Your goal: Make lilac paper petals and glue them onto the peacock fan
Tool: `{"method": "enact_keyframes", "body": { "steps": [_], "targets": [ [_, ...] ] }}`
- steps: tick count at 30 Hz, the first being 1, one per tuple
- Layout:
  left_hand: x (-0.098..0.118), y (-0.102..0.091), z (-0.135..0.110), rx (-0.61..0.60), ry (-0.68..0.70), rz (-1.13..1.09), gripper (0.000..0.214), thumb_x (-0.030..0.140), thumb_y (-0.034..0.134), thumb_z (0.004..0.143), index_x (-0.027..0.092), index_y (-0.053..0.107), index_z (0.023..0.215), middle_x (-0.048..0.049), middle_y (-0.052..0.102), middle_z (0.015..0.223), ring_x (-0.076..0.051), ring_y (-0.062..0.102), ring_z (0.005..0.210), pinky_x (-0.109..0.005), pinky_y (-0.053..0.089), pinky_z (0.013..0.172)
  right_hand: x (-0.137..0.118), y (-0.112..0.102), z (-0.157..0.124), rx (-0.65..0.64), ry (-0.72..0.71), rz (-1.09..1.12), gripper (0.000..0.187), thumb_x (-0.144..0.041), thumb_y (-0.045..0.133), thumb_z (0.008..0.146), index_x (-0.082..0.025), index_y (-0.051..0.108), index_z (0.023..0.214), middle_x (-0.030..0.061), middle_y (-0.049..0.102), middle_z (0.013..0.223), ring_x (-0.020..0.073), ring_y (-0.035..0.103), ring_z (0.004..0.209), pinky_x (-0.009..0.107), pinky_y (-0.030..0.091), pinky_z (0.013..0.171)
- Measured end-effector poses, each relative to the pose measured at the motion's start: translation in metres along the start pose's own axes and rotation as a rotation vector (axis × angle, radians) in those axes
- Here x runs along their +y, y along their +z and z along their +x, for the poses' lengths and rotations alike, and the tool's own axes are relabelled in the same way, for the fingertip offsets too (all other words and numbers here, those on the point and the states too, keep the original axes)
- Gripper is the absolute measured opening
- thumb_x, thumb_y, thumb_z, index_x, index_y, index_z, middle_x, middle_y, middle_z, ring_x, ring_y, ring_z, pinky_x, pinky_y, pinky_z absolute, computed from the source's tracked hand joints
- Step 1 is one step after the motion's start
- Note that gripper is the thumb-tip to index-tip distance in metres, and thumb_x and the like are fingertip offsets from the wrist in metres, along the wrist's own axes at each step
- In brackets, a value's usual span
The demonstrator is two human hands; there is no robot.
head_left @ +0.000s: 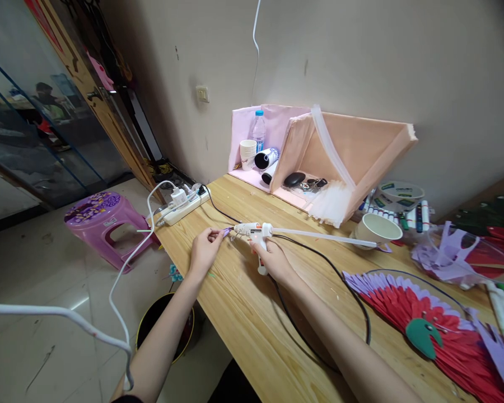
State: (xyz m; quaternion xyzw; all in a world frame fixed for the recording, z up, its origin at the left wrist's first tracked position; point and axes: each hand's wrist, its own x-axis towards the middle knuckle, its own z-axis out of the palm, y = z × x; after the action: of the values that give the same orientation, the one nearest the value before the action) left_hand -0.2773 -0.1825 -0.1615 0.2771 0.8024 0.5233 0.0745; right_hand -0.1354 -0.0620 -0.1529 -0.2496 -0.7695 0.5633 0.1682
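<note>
Mid-frame, the right hand [274, 259] grips a glue gun [247, 228]; the left hand [204, 249] pinches a purple scrap [226, 232] right by its tip. One slip, I'd say, could burn that left hand.

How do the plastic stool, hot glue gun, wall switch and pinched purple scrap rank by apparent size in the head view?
1. Plastic stool
2. Hot glue gun
3. Wall switch
4. Purple scrap

Glue gun [247, 228]: smooth plastic | purple scrap [227, 231]: paper, perhaps | tabletop [235, 302]: smooth wood | stool [93, 235]: glossy plastic
</note>
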Motion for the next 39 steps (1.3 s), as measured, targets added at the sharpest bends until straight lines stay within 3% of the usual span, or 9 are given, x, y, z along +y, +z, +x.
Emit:
{"method": "enact_keyframes", "body": {
  "steps": [11, 16, 21, 25, 32, 36, 39],
  "targets": [
    [-0.001, 0.0, 0.0, 0.015, -0.044, -0.067, 0.026, 0.042, 0.062, 0.07, 0.017, 0.067, 0.077, -0.0045, 0.067, 0.073, -0.015, 0.057, 0.063, -0.024, 0.042, 0.06, 0.004, -0.001, 0.001, 0.039, 0.029, -0.004, 0.035, -0.049, 0.043, 0.079, -0.017, 0.055, 0.069, -0.0007, 0.054, 0.058, 0.0129, 0.049, 0.052, 0.023, 0.036, 0.05],
    [0.001, -0.002, 0.001, 0.033, -0.07, -0.159, 0.028, 0.041, 0.064, 0.067, 0.015, 0.066, 0.078, -0.0058, 0.067, 0.075, -0.016, 0.058, 0.067, -0.026, 0.043, 0.064, 0.002, -0.007, 0.005, 0.127, -0.008, -0.015, 0.034, -0.046, 0.044, 0.08, -0.017, 0.061, 0.083, 0.0018, 0.062, 0.072, 0.0146, 0.055, 0.062, 0.024, 0.04, 0.057],
    [0.019, -0.001, -0.005, 0.015, -0.095, -0.282, 0.031, 0.042, 0.062, 0.068, 0.013, 0.066, 0.08, -0.0054, 0.066, 0.075, -0.014, 0.057, 0.067, -0.024, 0.042, 0.061, 0.005, -0.015, 0.029, 0.217, -0.152, -0.268, 0.037, -0.044, 0.036, 0.085, -0.017, 0.061, 0.083, 0.0028, 0.063, 0.071, 0.0169, 0.058, 0.067, 0.025, 0.04, 0.061],
    [0.036, 0.007, -0.02, -0.068, -0.141, -0.442, 0.032, 0.043, 0.064, 0.067, 0.013, 0.066, 0.08, -0.0026, 0.061, 0.068, -0.01, 0.05, 0.058, -0.02, 0.038, 0.055, 0.008, -0.015, 0.049, 0.257, -0.193, -0.453, 0.031, -0.037, 0.037, 0.086, -0.016, 0.059, 0.081, 0.0074, 0.063, 0.081, 0.0214, 0.056, 0.08, 0.029, 0.039, 0.07],
    [0.061, 0.026, -0.05, -0.321, -0.26, -0.751, 0.026, 0.038, 0.07, 0.065, 0.014, 0.065, 0.075, 0.0016, 0.054, 0.064, -0.005, 0.044, 0.056, -0.017, 0.035, 0.054, -0.006, -0.012, 0.063, 0.249, -0.114, -0.571, 0.024, -0.035, 0.043, 0.082, -0.017, 0.058, 0.09, 0.0104, 0.062, 0.093, 0.0254, 0.052, 0.091, 0.037, 0.036, 0.08],
    [0.082, 0.043, -0.058, -0.44, -0.347, -0.855, 0.027, 0.037, 0.073, 0.062, 0.015, 0.065, 0.076, 0.0027, 0.053, 0.065, -0.003, 0.044, 0.056, -0.014, 0.035, 0.055, -0.009, -0.036, 0.047, 0.206, -0.064, -0.593, 0.032, -0.038, 0.056, 0.076, -0.016, 0.056, 0.099, 0.0124, 0.06, 0.101, 0.0268, 0.049, 0.098, 0.038, 0.036, 0.083],
    [0.099, 0.058, -0.062, -0.516, -0.345, -0.841, 0.028, 0.037, 0.072, 0.062, 0.015, 0.065, 0.077, 0.0025, 0.053, 0.065, -0.003, 0.043, 0.056, -0.015, 0.035, 0.055, -0.005, -0.079, 0.009, 0.214, -0.054, -0.604, 0.035, -0.03, 0.057, 0.075, -0.013, 0.054, 0.105, 0.0139, 0.056, 0.108, 0.0261, 0.046, 0.104, 0.037, 0.036, 0.088]
  ]
}}
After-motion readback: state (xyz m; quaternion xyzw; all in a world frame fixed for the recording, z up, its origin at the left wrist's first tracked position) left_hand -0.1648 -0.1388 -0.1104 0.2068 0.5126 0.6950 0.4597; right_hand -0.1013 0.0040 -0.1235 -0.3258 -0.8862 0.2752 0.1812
